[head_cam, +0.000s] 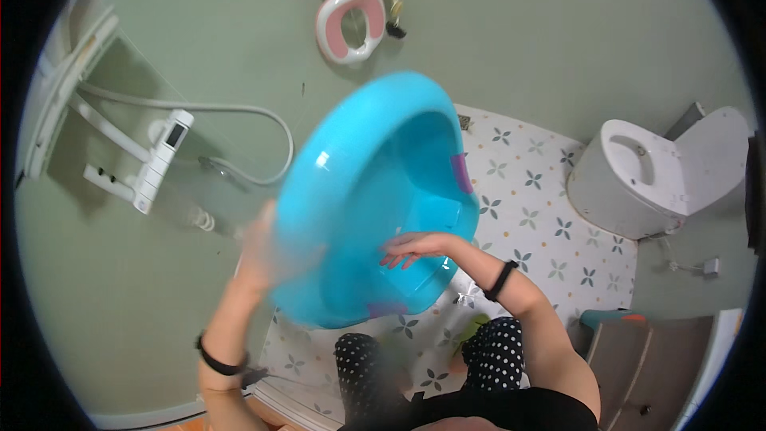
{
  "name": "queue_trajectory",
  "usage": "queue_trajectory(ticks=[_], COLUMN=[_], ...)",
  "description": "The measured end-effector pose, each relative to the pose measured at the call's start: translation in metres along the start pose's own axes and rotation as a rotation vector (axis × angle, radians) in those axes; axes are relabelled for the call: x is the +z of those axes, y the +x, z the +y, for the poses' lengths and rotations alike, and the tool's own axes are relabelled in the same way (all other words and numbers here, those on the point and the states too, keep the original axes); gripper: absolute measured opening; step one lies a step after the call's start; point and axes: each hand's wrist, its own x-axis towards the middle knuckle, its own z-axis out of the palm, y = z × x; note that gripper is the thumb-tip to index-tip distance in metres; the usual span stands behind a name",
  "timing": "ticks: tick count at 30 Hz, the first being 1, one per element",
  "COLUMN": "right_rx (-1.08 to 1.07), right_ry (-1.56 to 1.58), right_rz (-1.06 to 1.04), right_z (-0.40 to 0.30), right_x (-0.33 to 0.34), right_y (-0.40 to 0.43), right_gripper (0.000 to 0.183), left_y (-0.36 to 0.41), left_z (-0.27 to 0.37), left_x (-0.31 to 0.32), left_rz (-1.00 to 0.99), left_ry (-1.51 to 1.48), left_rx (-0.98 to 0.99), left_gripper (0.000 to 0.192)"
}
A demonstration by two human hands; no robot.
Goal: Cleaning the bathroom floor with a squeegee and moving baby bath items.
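Note:
A large blue plastic baby bathtub [371,185] is tilted up in front of me, its hollow side turned towards me and to the right. My left hand [272,251], blurred, grips its rim on the left, with the fingers over the edge. Inside the tub's hollow my right hand [413,246] has its fingers apart and holds nothing; whether it touches the tub's surface I cannot tell. Purple patches [461,172] show on the tub's rim. Its lower end hangs over or rests on the patterned floor; the contact is not plain.
A white toilet [625,176] with its lid up stands at the right. On the left wall are a shower control unit [160,161] and a looped hose [257,109]. A pink-and-white child's toilet seat [351,24] hangs on the far wall. At the lower right is a brown cabinet [649,365].

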Motion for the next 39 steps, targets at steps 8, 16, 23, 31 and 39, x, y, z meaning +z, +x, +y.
queue_trajectory(ticks=[8,16,23,31,39], right_rx=[-0.237,-0.248,-0.409,-0.595,-0.894], right_ry=[0.411,0.586,0.889,0.922,0.876], right_rz=[0.876,1.348,1.372,1.635,1.726], right_z=[-0.183,-0.188,-0.135,-0.1,-0.108], right_x=[0.23,0.285,0.275,0.274,0.229], right_y=[-0.174,-0.251,-0.351,-0.466,-0.594], right_gripper=[0.09,0.067,0.055,0.064,0.064], left_y=[-0.043,-0.067,-0.074,-0.09,-0.014], left_z=[0.125,0.219,0.208,0.304,0.403], left_x=[-0.008,-0.018,-0.02,0.092,0.213], left_rz=[-0.238,-0.223,-1.013,-1.353,-1.065], left_ry=[-0.358,-0.36,-0.719,-1.362,-1.389], left_rx=[0.062,0.444,-1.246,-0.895,-1.537], left_gripper=[0.041,0.035,0.06,0.049,0.04])
